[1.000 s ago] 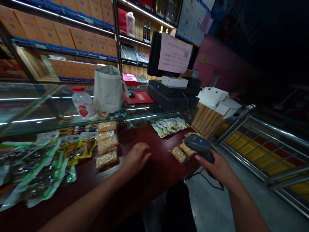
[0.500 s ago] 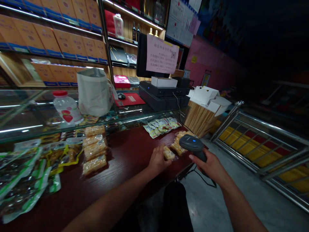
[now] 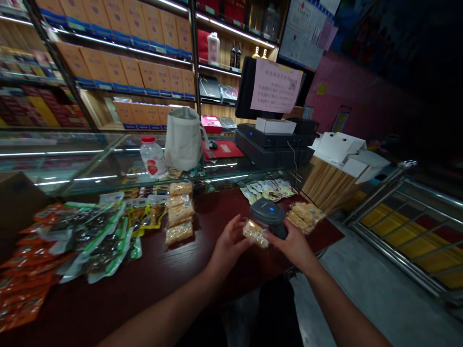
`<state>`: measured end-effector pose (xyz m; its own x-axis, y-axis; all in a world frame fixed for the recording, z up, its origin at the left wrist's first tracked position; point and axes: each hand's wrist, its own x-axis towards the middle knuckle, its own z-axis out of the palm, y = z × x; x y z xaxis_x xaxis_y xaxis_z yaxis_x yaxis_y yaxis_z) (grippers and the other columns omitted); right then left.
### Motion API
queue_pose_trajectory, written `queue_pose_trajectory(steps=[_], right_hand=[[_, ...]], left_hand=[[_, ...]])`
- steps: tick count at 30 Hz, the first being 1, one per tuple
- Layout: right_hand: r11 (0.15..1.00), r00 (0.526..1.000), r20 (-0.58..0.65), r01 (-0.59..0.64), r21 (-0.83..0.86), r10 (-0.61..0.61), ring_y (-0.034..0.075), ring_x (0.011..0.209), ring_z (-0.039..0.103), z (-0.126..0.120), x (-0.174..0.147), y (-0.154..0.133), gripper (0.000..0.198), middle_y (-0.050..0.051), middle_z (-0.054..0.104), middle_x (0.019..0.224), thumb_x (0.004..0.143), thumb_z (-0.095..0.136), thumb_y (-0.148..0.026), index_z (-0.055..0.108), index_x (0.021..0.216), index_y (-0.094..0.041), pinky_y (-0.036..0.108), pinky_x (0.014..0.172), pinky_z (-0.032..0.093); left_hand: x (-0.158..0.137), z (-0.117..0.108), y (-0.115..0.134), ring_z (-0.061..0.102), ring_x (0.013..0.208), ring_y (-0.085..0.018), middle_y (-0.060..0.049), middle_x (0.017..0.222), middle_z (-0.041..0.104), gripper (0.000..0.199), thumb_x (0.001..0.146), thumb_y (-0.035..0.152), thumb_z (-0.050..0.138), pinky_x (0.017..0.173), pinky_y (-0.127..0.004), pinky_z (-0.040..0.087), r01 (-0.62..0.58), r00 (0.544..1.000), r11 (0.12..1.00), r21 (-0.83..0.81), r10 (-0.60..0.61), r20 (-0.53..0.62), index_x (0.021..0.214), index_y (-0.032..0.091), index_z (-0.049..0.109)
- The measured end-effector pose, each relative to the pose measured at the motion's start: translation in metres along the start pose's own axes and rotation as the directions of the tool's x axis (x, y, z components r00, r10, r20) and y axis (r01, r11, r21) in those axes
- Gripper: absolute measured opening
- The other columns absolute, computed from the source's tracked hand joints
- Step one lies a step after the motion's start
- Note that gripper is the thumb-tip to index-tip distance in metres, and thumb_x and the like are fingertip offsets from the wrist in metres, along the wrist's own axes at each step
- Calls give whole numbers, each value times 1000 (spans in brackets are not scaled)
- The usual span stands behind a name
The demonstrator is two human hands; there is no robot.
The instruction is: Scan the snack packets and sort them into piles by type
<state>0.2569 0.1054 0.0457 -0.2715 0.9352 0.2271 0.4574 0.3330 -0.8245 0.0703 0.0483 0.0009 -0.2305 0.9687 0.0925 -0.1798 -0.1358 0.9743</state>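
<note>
My left hand (image 3: 228,243) has its fingers and thumb at the left end of a wrapped pale-yellow snack cake (image 3: 255,233), which is in clear film. My right hand (image 3: 294,243) is closed round the handle of a dark barcode scanner (image 3: 268,212) with a blue light on its head. The scanner's head is just above and behind the cake, and the right thumb reaches the cake's right end. More wrapped snack cakes (image 3: 306,217) lie to the right of the scanner. A row of the same cakes (image 3: 180,212) lies to the left on the dark red counter (image 3: 213,212).
Green-edged snack packets (image 3: 103,246) and orange packets (image 3: 27,270) cover the counter's left. Small pouches (image 3: 269,190) lie at its back. Behind stand a red-capped bottle (image 3: 152,158), a cloth bag (image 3: 183,140) and a monitor (image 3: 246,89). A metal railing (image 3: 398,212) is at right.
The view has turned left. My left hand has brought the snack cake leftward, away from the right-hand group. The scanner in my right hand has moved left with it, close over the cake.
</note>
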Motion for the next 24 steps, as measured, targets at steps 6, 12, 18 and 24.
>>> queue_pose_trajectory(steps=[6, 12, 18, 24], right_hand=[[998, 999, 35, -42, 41, 41, 22, 56, 65, 9, -8, -6, 40, 3, 73, 74, 73, 74, -53, 65, 92, -20, 31, 51, 50], [1000, 997, 80, -15, 18, 14, 20, 49, 63, 16, -6, -15, 33, -2, 65, 57, 78, 70, -51, 63, 90, -21, 30, 51, 50], [998, 989, 149, 35, -59, -26, 20, 48, 62, 10, 7, -19, 30, -3, 61, 52, 83, 64, -52, 61, 84, -22, 30, 51, 48], [981, 968, 233, 130, -142, -95, 20, 47, 61, 11, 8, -21, 38, 2, 68, 60, 84, 61, -53, 68, 97, -19, 31, 51, 48]], left_hand=[[1, -31, 19, 73, 83, -20, -7, 90, 77, 42, 52, 35, 95, 85, -36, 59, 281, 959, 915, -290, -264, 98, 80, 16, 70], [11, -54, 14, 71, 75, -16, -2, 78, 74, 44, 49, 39, 96, 82, -33, 60, 166, 980, 930, -328, -192, -50, 70, 17, 63], [25, -87, 18, 71, 77, -17, -2, 80, 74, 46, 46, 41, 96, 81, -33, 60, -75, 922, 961, -267, -36, -386, 69, 17, 65], [27, -94, 18, 72, 89, -22, -6, 92, 77, 42, 51, 43, 93, 83, -36, 59, -154, 891, 966, -208, 45, -452, 71, 18, 66]])
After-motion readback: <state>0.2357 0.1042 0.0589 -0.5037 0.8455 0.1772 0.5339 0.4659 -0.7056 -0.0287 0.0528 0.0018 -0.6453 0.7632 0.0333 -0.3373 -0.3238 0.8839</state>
